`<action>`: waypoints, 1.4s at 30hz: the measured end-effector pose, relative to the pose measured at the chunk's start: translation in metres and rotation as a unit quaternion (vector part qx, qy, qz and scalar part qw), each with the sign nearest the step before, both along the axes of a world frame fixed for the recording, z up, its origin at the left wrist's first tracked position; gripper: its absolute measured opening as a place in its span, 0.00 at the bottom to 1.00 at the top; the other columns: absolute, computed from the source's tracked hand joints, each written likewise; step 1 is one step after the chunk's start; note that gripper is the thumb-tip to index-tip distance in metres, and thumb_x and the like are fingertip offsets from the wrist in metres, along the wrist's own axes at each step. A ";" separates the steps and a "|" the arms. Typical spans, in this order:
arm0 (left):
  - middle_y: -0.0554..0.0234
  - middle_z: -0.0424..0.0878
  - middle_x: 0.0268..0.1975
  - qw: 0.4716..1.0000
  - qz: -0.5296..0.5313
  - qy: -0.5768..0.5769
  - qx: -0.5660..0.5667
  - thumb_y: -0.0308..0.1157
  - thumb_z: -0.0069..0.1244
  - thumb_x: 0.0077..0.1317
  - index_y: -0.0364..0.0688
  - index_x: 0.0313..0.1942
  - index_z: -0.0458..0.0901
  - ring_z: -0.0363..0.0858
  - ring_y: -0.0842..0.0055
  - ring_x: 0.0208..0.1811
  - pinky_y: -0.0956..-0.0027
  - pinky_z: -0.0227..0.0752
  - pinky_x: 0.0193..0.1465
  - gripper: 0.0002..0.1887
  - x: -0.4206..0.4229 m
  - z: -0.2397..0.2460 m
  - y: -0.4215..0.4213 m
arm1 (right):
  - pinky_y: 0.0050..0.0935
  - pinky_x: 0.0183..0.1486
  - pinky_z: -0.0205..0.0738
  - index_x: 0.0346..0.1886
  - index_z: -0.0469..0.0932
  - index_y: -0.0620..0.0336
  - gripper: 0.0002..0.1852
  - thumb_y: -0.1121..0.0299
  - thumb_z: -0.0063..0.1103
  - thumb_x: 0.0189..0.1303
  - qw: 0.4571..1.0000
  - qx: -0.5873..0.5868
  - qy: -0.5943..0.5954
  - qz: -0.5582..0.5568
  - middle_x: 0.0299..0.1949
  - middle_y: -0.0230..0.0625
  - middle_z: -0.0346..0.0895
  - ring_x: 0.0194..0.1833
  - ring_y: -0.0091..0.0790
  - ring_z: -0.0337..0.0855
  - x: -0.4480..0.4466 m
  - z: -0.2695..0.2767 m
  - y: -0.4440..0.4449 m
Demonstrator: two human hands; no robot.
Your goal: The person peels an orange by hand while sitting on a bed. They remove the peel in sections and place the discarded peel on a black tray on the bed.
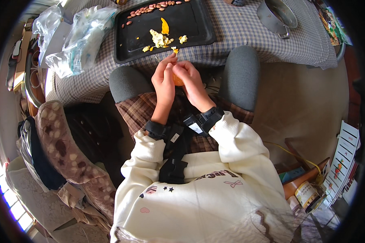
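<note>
My left hand (164,77) and my right hand (191,79) are together above my lap, just in front of the tray. Between them they hold an orange citrus fruit (178,80), mostly hidden by my fingers and thumbs. A small scrap of peel (175,51) shows just beyond my fingertips at the tray's near edge. On the black baking tray (133,45) lie torn pieces of citrus peel (158,39), pale inner side up, and one curved piece with its orange side showing (164,26). Reddish nuts or beans (152,7) are scattered along the tray's far edge.
A checked tablecloth (240,33) covers the table. Clear plastic bags (82,36) lie left of the tray. A metal pot (273,18) stands at the right. My knees reach the table's edge. A padded chair cover (60,145) is at my left.
</note>
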State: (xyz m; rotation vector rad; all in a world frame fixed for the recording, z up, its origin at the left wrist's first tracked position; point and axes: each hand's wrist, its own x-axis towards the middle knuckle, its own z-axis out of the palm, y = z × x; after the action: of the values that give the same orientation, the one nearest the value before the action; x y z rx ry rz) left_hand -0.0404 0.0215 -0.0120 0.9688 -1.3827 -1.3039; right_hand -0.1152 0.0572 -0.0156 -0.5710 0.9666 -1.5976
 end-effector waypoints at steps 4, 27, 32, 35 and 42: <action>0.51 0.72 0.48 1.000 0.004 0.015 0.008 0.27 0.33 0.60 0.28 0.39 0.73 0.68 0.70 0.51 0.71 0.57 0.55 0.14 0.000 0.001 0.000 | 0.17 0.39 0.62 0.34 0.69 0.62 0.09 0.67 0.41 0.59 0.999 0.020 0.029 0.019 0.33 0.29 0.67 0.36 0.17 0.67 0.000 -0.001 -0.002; 0.51 0.72 0.47 1.000 -0.003 0.009 -0.026 0.27 0.32 0.60 0.28 0.39 0.73 0.67 0.70 0.51 0.71 0.57 0.55 0.14 0.003 0.003 -0.001 | 0.22 0.47 0.63 0.39 0.68 0.65 0.12 0.69 0.40 0.54 0.995 -0.013 -0.092 0.046 0.38 0.35 0.68 0.42 0.24 0.69 -0.003 0.001 0.001; 0.52 0.72 0.48 0.999 -0.015 0.009 -0.036 0.27 0.33 0.61 0.29 0.38 0.73 0.67 0.70 0.51 0.70 0.57 0.55 0.13 0.004 0.003 -0.002 | 0.23 0.46 0.64 0.40 0.68 0.64 0.13 0.69 0.42 0.53 0.986 -0.054 -0.146 0.064 0.38 0.35 0.68 0.42 0.24 0.69 -0.008 -0.001 0.001; 0.52 0.72 0.48 0.999 -0.015 0.015 -0.033 0.27 0.34 0.61 0.29 0.37 0.74 0.67 0.70 0.51 0.70 0.57 0.55 0.13 0.004 0.005 -0.002 | 0.26 0.48 0.63 0.43 0.66 0.63 0.14 0.67 0.39 0.55 0.988 -0.061 -0.122 0.071 0.40 0.34 0.68 0.44 0.26 0.69 -0.008 0.000 0.002; 0.53 0.72 0.48 0.999 -0.021 -0.007 -0.027 0.29 0.36 0.62 0.31 0.37 0.75 0.67 0.72 0.51 0.71 0.58 0.54 0.12 0.005 0.000 -0.002 | 0.24 0.47 0.62 0.41 0.67 0.63 0.13 0.67 0.40 0.55 0.990 -0.020 -0.123 0.061 0.40 0.34 0.68 0.43 0.25 0.68 -0.008 -0.005 0.000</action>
State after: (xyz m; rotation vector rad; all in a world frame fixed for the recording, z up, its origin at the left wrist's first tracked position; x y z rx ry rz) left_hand -0.0357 0.0197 -0.0117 0.9187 -1.4473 -1.2869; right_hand -0.1236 0.0569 -0.0204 -0.4401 0.7035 -1.5385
